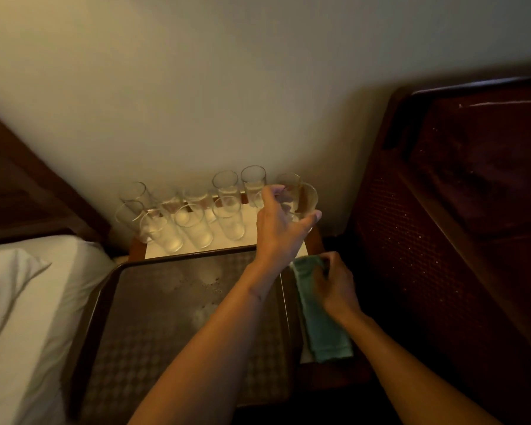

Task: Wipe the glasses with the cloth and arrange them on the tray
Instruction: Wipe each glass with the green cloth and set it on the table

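Dim bedside table (227,248) against wall, bed (28,302) at left. Left grip (281,231) curled round one glass (307,200) at right end of glasses (193,222) at table's back. Right grip (337,286) clutches green cloth (322,332) just right of brown tray (154,317).

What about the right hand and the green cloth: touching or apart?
Touching. The head view shows the right hand gripping the upper end of the green cloth.

I see a plain cream wall (227,87) in dim, warm light. White bed linen (28,302) at lower left, dark wood headboard (19,185) above it. Dark red patterned furniture (457,210) on the right. 1 small wooden tabletop (136,250) against the wall.
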{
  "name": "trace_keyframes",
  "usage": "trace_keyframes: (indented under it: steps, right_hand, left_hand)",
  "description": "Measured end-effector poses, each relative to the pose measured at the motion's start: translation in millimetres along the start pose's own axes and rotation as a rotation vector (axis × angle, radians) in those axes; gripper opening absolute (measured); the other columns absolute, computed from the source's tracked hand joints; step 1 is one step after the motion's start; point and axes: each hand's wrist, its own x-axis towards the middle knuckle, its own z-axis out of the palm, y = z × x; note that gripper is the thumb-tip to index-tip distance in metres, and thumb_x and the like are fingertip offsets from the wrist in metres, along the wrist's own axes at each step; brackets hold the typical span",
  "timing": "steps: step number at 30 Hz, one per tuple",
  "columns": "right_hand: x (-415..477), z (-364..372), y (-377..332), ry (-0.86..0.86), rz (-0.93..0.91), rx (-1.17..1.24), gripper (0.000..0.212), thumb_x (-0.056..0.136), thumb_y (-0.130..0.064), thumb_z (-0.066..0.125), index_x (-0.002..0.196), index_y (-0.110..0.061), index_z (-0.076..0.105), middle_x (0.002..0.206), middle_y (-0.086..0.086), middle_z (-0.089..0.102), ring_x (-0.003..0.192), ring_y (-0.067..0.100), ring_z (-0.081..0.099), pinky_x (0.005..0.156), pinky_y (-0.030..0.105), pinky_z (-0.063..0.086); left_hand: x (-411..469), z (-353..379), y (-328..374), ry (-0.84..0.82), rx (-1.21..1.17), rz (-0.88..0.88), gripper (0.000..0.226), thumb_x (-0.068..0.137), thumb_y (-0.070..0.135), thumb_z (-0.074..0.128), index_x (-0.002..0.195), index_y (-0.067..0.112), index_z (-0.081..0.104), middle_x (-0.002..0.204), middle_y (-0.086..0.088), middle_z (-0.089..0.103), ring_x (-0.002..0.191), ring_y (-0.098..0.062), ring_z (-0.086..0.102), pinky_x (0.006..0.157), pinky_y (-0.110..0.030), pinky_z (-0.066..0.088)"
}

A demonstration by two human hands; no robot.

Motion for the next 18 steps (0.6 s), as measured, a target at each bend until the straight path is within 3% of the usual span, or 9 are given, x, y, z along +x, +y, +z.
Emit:
trace_keyframes:
  steps: [2, 5, 9, 13, 14, 16, 18]
  right_hand:
    - [-1, -16, -23, 0.027, -0.007, 0.187, 0.020, 0.104, -0.020, 0.061, 0.122, -0.020, 0.053, 0.118, 0.007, 0.067, 0.102, 0.020, 0.068, 0.083, 0.042, 0.060]
    - [-4, -41, -69, 0.176, -0.096, 0.327, 0.017, 0.105, -0.015, 0.056, 0.121, -0.017, 0.056, 0.105, 0.002, 0.069, 0.092, 0.019, 0.070, 0.067, 0.027, 0.054]
    - [-28, -70, -144, 0.364, -0.301, 0.530, 0.014, 0.101, -0.019, 0.067, 0.114, -0.024, 0.061, 0.093, -0.010, 0.069, 0.088, 0.009, 0.071, 0.066, 0.020, 0.055]
    - [-75, -68, -193, 0.227, -0.566, 0.680, 0.026, 0.096, -0.019, 0.076, 0.121, -0.019, 0.069, 0.100, -0.019, 0.077, 0.091, 0.001, 0.075, 0.071, 0.014, 0.058]
    - [-86, -63, -197, 0.172, -0.625, 0.644, 0.032, 0.095, -0.022, 0.077, 0.126, -0.020, 0.069, 0.105, -0.017, 0.077, 0.097, 0.003, 0.075, 0.076, 0.016, 0.059]
    - [-101, -56, -203, 0.102, -0.744, 0.530, 0.043, 0.094, -0.030, 0.078, 0.135, -0.023, 0.068, 0.113, -0.012, 0.074, 0.108, 0.008, 0.072, 0.087, 0.022, 0.060]
    - [-104, -54, -208, 0.128, -0.877, 0.389, 0.045, 0.095, -0.038, 0.075, 0.138, -0.026, 0.066, 0.117, -0.008, 0.062, 0.113, 0.014, 0.065, 0.093, 0.031, 0.059]
  left_hand:
    - [-7, -22, 25, 0.020, -0.067, 0.033, 0.072, 0.073, 0.039, 0.093, 0.127, 0.031, 0.046, 0.111, 0.007, 0.067, 0.102, -0.012, 0.066, 0.084, -0.037, 0.057]
    - [-25, -55, 50, 0.029, -0.171, 0.049, 0.067, 0.070, 0.039, 0.096, 0.124, 0.035, 0.056, 0.107, 0.000, 0.073, 0.101, -0.020, 0.070, 0.089, -0.042, 0.059]
    - [-46, -89, 71, -0.010, -0.468, -0.002, 0.065, 0.073, 0.029, 0.092, 0.131, 0.025, 0.062, 0.100, -0.014, 0.076, 0.087, -0.022, 0.073, 0.073, -0.035, 0.062]
    - [-58, -113, 94, 0.085, -0.597, -0.143, 0.072, 0.078, 0.044, 0.079, 0.140, 0.017, 0.054, 0.102, -0.009, 0.075, 0.082, -0.018, 0.073, 0.065, -0.034, 0.060]
    - [-60, -118, 99, 0.111, -0.620, -0.179, 0.072, 0.081, 0.049, 0.075, 0.139, 0.012, 0.053, 0.105, -0.010, 0.074, 0.085, -0.021, 0.073, 0.066, -0.036, 0.060]
    - [-66, -127, 107, 0.120, -0.666, -0.226, 0.066, 0.092, 0.054, 0.065, 0.135, 0.004, 0.058, 0.117, -0.019, 0.073, 0.104, -0.034, 0.073, 0.084, -0.047, 0.060]
    - [-77, -133, 109, 0.074, -0.727, -0.235, 0.055, 0.102, 0.051, 0.054, 0.133, 0.007, 0.065, 0.125, -0.020, 0.071, 0.118, -0.036, 0.068, 0.097, -0.048, 0.057]
